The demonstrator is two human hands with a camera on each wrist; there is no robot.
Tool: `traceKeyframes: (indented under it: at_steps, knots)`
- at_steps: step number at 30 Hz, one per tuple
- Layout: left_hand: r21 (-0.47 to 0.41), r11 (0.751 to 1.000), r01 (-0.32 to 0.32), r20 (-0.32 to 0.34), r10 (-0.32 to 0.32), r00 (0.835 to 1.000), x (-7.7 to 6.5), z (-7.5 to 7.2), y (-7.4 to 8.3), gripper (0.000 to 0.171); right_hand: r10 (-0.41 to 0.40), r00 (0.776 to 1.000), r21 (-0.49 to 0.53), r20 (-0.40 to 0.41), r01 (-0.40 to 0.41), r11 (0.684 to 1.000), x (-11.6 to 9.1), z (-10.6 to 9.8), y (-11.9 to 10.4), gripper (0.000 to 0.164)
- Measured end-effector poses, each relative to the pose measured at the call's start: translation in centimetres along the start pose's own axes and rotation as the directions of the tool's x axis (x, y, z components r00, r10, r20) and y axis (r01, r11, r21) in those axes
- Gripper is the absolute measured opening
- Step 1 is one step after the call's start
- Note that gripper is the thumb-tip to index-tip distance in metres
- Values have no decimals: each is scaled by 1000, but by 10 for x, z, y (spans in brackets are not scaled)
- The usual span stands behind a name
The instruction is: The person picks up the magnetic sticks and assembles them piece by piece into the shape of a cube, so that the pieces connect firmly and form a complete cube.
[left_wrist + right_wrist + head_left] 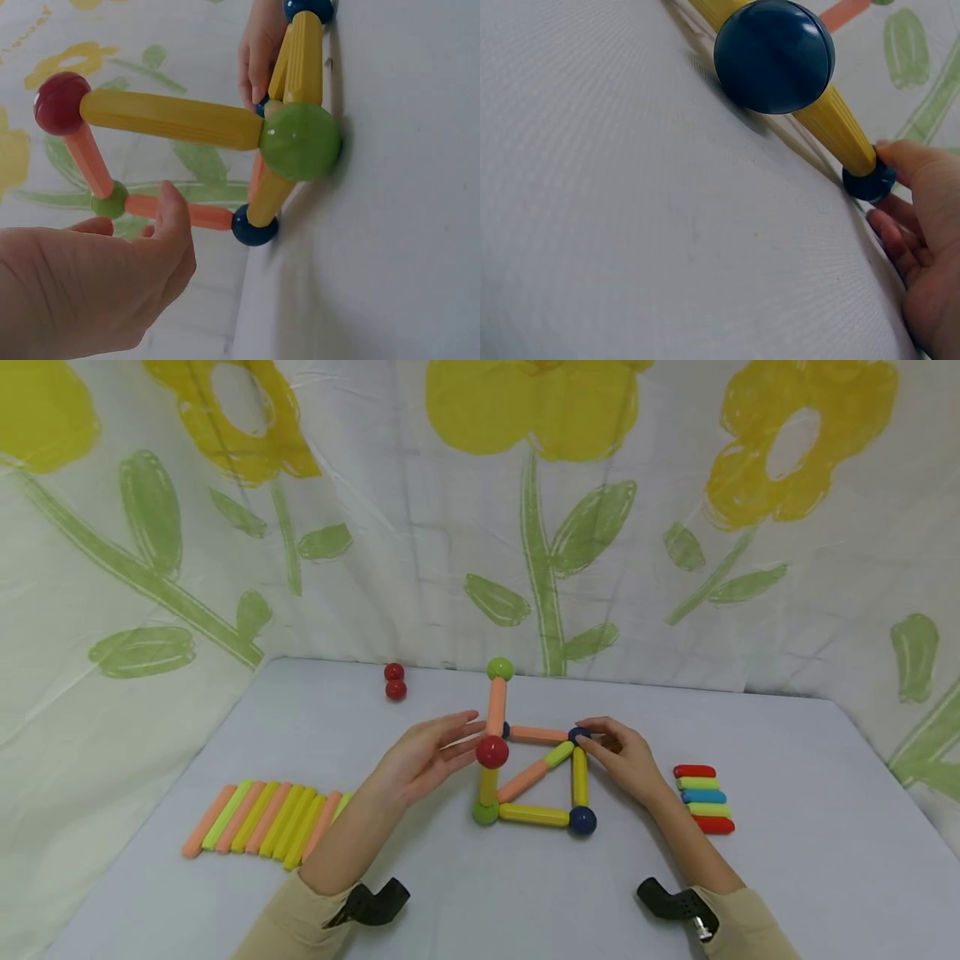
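- Pinching the far right dark blue ball [579, 737] between thumb and fingers of the right hand [624, 760], at a base corner of the stick-and-ball structure [522, 782]
- Holding the left hand [429, 757] open just beside the raised left side [172, 120], fingers stretched out and gripping nothing; cannot tell whether brushing the salmon upright [214, 217]
- Resting on the desk [480, 893] between both hands, built as a four-cornered base with a diagonal [558, 754] across, only the left side raised, topped by a red ball [492, 752] and a light green ball [500, 669]
- Judging by the pinch, probably seating or steadying that corner, the meeting point of diagonal, back salmon stick [538, 735] and yellow side stick [580, 777]
- Calling next for a settled joint, then a gentle release without dragging the diagonal loose, left hand ready to guard against tipping
- Noting farther out a row of long sticks [258, 818] at left, partly hidden by the left forearm [352, 835], short sticks [703, 797] at right, two red balls [396, 690] near the back edge, and a flowered cloth [420, 568] behind
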State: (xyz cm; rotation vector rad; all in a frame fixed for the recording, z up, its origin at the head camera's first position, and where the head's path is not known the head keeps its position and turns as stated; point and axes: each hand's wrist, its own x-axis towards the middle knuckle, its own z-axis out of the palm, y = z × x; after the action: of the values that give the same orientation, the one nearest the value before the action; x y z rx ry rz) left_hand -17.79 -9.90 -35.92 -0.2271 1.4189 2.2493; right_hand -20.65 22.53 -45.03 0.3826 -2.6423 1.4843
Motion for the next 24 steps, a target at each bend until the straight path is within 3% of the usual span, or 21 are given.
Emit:
traceKeyframes:
  at_steps: [3,6,11,14,19,24]
  knots:
    - [131,991,34,-1,-34,999,4,-10,-2,49,3,1000,3,1,-3,1000,0,0,1,31]
    - [253,964,76,-2,-78,997,9,-18,-4,48,6,1000,6,-1,-6,1000,0,-1,1,31]
    - [354,924,143,17,-159,987,14,-27,-7,35,9,1000,-2,-15,-9,1000,-1,-2,2,31]
    - [419,891,174,78,-226,971,14,-29,-8,33,13,1000,-5,-26,-13,1000,-1,-3,2,30]
    - [516,831,209,169,-338,926,13,-32,-12,45,31,999,1,-45,-31,1000,-2,-3,0,31]
    - [518,823,233,188,-375,908,14,-31,-16,53,63,996,16,-62,-62,998,-2,-4,0,33]
